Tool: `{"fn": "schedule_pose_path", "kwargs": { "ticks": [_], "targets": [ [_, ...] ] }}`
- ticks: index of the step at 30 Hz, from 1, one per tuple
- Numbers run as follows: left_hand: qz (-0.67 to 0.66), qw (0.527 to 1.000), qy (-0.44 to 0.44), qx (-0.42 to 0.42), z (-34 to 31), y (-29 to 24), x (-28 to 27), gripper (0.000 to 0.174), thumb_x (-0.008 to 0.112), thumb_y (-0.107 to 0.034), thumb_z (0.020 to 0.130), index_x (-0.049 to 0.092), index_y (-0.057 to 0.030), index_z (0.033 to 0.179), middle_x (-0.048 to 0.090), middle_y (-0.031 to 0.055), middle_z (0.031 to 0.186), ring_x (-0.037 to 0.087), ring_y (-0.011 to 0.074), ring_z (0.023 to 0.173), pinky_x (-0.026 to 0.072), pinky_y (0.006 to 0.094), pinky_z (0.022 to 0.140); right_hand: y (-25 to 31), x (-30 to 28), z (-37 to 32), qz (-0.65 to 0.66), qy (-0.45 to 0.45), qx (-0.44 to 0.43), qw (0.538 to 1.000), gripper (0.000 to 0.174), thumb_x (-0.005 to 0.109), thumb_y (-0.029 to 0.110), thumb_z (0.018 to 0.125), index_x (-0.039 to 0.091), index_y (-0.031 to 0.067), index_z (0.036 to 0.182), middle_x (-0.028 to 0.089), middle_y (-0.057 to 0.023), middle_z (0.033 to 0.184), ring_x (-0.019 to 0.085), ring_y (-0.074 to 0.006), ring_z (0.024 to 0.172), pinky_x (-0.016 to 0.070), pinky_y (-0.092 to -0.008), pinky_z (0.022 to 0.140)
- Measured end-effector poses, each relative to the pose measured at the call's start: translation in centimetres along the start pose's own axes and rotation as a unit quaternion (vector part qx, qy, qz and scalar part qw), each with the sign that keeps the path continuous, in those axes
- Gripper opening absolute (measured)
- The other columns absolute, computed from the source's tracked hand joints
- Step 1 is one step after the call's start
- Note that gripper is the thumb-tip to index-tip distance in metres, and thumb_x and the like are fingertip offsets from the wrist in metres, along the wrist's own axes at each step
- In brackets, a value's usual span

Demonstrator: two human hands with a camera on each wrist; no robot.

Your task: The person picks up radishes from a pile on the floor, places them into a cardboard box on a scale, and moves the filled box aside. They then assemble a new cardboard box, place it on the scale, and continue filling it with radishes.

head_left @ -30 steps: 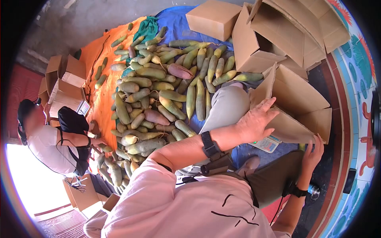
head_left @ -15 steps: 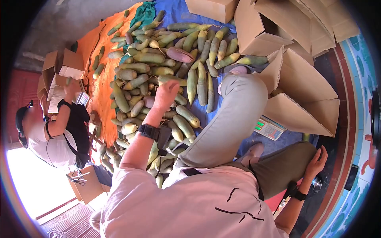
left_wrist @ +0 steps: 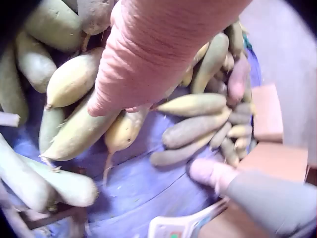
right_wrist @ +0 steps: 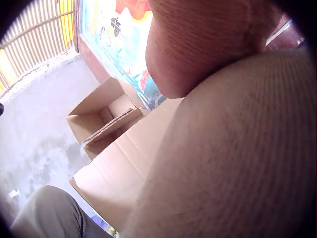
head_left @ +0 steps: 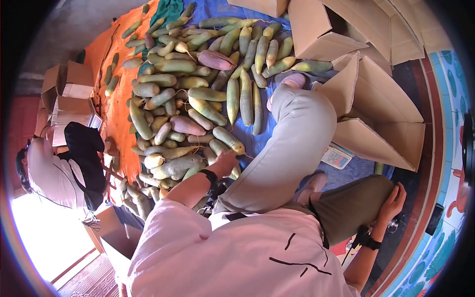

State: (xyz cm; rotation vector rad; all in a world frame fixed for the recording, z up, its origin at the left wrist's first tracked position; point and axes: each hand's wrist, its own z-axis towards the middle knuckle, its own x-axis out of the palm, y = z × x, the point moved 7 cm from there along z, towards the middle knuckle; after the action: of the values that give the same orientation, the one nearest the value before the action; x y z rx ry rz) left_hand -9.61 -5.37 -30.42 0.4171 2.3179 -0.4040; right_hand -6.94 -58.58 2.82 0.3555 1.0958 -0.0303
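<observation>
My left hand [head_left: 225,164] reaches down onto the pile of green radishes [head_left: 201,108]. In the left wrist view its back hides most of the fingers, and the fingertips lie right over a long green radish [left_wrist: 81,131]; I cannot tell whether they grip it. Beside it lies a paler radish [left_wrist: 128,131] with a thin root. My right hand [head_left: 393,202] rests on my right knee, fingers loosely extended and holding nothing. The right wrist view shows part of this hand [right_wrist: 203,44] against the trouser leg.
An open cardboard box [head_left: 386,101] stands right of my left knee, with a digital scale [head_left: 338,156] beside it. More cardboard boxes [head_left: 316,32] are stacked behind. Blue and orange sheets [head_left: 118,49] lie under the radishes. Another person [head_left: 52,173] sits at the left near further boxes.
My left hand has left the open box, swung left over the pile, then come down onto radishes nearer me. My right hand has moved from the box edge to my knee.
</observation>
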Motion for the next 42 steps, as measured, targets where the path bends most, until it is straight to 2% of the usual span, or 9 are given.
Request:
{"fn": "schedule_pose_path", "kwargs": {
  "ticks": [7,17,22,26,28,31,34,35,42],
  "targets": [
    [0.111,0.987,-0.036,0.114,-0.1,-2.3,-0.6,0.03,0.061,-0.021,0.076,0.062,-0.0227,0.107,0.055,0.0024,0.104,0.047,0.0213,0.109,0.0326,0.0474,0.096,0.6,-0.2,0.1,0.012,0.002,-0.006,1.0,0.019,0.049,0.011,0.092,0.057,-0.0024,0.103,0.06,-0.0158,0.098,0.057,-0.0309,0.091,0.0443,-0.0361,0.081],
    [0.156,0.974,-0.1,0.129,2.2,-2.4,1.2,0.016,0.057,-0.024,0.079,0.068,-0.0202,0.09,0.055,0.0012,0.103,0.049,0.0198,0.106,0.0374,0.0426,0.09,0.7,-0.5,0.0,0.003,0.003,0.004,1.0,0.021,0.047,0.012,0.092,0.057,-0.003,0.102,0.06,-0.0163,0.098,0.057,-0.0318,0.091,0.0444,-0.0372,0.081],
    [0.08,0.996,-0.013,0.029,-1.2,-0.8,-7.3,0.025,0.06,-0.019,0.078,0.064,-0.0141,0.103,0.057,0.0071,0.103,0.054,0.0244,0.102,0.0453,0.0385,0.084,-0.2,-0.3,-0.4,0.027,-0.014,0.012,0.999,0.021,0.047,0.012,0.092,0.057,-0.0035,0.102,0.06,-0.0171,0.098,0.057,-0.0322,0.091,0.0443,-0.0375,0.081],
    [-0.065,0.989,-0.101,-0.086,-3.5,3.3,-12.6,0.042,0.068,-0.021,0.074,0.058,-0.0088,0.112,0.056,0.0124,0.109,0.056,0.0293,0.102,0.0458,0.0377,0.087,0.0,-0.3,-0.3,0.052,-0.014,0.013,0.998,0.02,0.047,0.011,0.092,0.057,-0.0031,0.103,0.059,-0.0177,0.098,0.057,-0.0322,0.091,0.0441,-0.0373,0.081],
    [-0.31,0.896,-0.245,-0.2,-5.4,7.4,-15.4,0.054,0.075,-0.026,0.069,0.054,-0.0037,0.113,0.056,0.0161,0.113,0.055,0.0305,0.105,0.0462,0.0369,0.086,0.3,-0.4,-0.3,0.058,-0.02,0.012,0.998,0.02,0.048,0.011,0.092,0.057,-0.0028,0.103,0.059,-0.0175,0.098,0.057,-0.0322,0.091,0.0441,-0.0372,0.081],
    [-0.5,0.771,-0.334,-0.209,-6.7,10.8,-17.7,0.051,0.075,-0.024,0.072,0.052,-0.0003,0.111,0.062,0.0148,0.099,0.059,0.0254,0.092,0.0465,0.0339,0.081,0.1,-0.3,-0.1,0.062,-0.031,0.011,0.998,0.02,0.048,0.011,0.092,0.057,-0.0024,0.103,0.059,-0.0172,0.098,0.057,-0.0322,0.091,0.044,-0.0368,0.081],
    [-0.579,0.64,-0.501,-0.068,-9.6,10.7,-24.1,0.044,0.073,-0.017,0.075,0.053,0.0013,0.109,0.062,0.0111,0.094,0.058,0.0159,0.086,0.0467,0.0292,0.076,-0.3,-0.1,-0.3,0.063,-0.038,0.006,0.997,0.019,0.049,0.011,0.091,0.057,-0.0023,0.103,0.059,-0.017,0.098,0.057,-0.0325,0.091,0.0441,-0.0366,0.081],
    [-0.546,0.657,-0.514,-0.077,-10.6,11.0,-25.6,0.04,0.071,-0.014,0.078,0.052,0.0006,0.11,0.062,0.0082,0.095,0.058,0.0132,0.086,0.0459,0.0267,0.076,-0.3,-0.1,-0.3,0.064,-0.039,0.001,0.997,0.019,0.05,0.01,0.091,0.057,-0.0023,0.104,0.059,-0.017,0.099,0.057,-0.0328,0.091,0.0441,-0.0366,0.081],
    [-0.71,0.478,-0.509,0.09,-16.7,4.3,-35.9,0.042,0.061,-0.021,0.087,0.047,0.0009,0.12,0.056,0.0099,0.116,0.054,0.0204,0.106,0.0404,0.0359,0.095,2.9,-1.8,0.2,0.123,-0.043,-0.001,0.991,0.02,0.05,0.009,0.091,0.056,-0.0018,0.106,0.059,-0.0142,0.1,0.058,-0.0272,0.092,0.0438,-0.0337,0.083]
  ]
}}
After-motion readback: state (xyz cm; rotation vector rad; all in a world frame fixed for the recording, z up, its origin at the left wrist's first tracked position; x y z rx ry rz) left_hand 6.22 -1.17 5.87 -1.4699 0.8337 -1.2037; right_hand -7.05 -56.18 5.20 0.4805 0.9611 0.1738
